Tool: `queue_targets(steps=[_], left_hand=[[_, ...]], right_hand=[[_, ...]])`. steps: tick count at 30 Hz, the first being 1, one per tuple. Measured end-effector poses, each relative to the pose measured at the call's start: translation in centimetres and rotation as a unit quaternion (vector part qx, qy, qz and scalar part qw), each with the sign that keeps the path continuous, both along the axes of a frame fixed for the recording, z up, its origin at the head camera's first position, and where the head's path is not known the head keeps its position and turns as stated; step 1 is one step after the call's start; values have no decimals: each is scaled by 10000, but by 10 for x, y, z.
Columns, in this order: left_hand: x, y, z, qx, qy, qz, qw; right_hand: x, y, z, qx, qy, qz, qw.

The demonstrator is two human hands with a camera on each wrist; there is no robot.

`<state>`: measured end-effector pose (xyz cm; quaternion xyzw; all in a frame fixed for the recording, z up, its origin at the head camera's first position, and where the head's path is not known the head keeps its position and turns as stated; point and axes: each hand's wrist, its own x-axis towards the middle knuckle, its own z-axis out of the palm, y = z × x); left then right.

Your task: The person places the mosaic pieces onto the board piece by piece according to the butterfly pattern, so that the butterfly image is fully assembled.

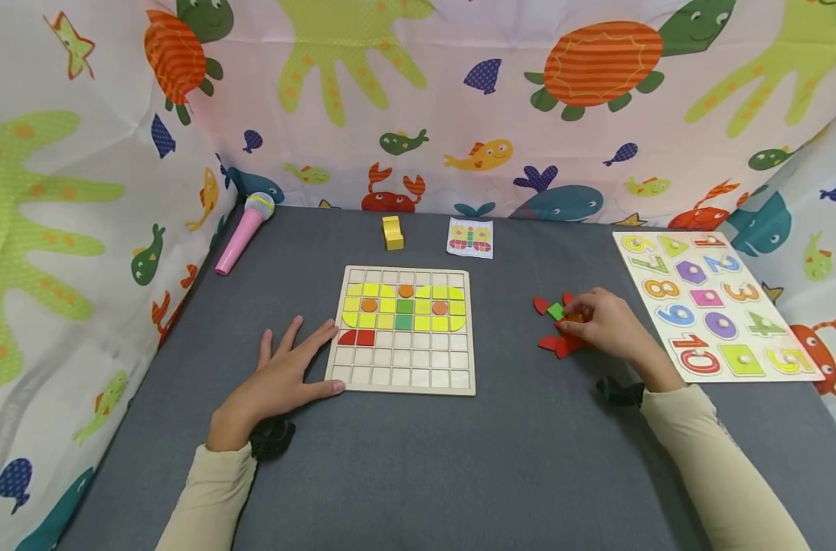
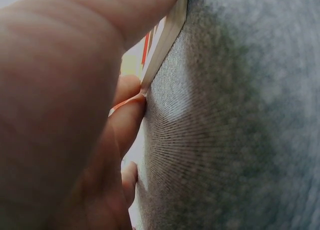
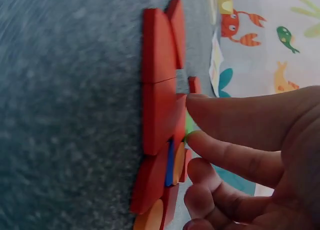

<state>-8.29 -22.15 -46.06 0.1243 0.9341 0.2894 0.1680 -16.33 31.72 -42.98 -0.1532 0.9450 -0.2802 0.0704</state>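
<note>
A wooden grid board (image 1: 403, 375) lies mid-table, bearing yellow pieces, orange discs, green squares and two red pieces (image 1: 365, 337) at its left. Spread out at the board's left edge, my left hand (image 1: 280, 383) touches it with thumb and fingers; in the left wrist view the thumb covers much of the board's side. At the right, my right hand (image 1: 607, 325) reaches over loose pieces, thumb and index fingertips apart beside a red piece (image 3: 160, 115) and a green piece (image 3: 189, 124). A blue piece (image 3: 170, 164) and orange discs (image 3: 178, 162) lie among them.
Behind the board are yellow blocks (image 1: 393, 233) and a butterfly pattern card (image 1: 470, 238). A pink toy microphone (image 1: 244, 233) lies at the back left. A number-and-shape puzzle board (image 1: 700, 312) is at the right. Printed curtains (image 1: 363, 76) border the grey table.
</note>
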Motion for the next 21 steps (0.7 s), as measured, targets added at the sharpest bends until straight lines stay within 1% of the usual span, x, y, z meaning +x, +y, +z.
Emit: queue_targets(steps=[4,8,12,16,21], left_hand=[[0,0,0,25,2,-7,10000],[-1,0,1,-14,26,-6,10000],[-2,1,2,-26,44,-8,10000],[-1,1,2,-31,33,-10,10000],[0,1,1,-45,55,-22,10000]], right_hand=[[2,-3,0,174,57,50,9998],[3,-6,2,391,88,10,9992],[3,-8,3,480,-25,33,9988],[5,-11,4,397,-167,52,9991],[6,-12,5,199,-183,108,9996]])
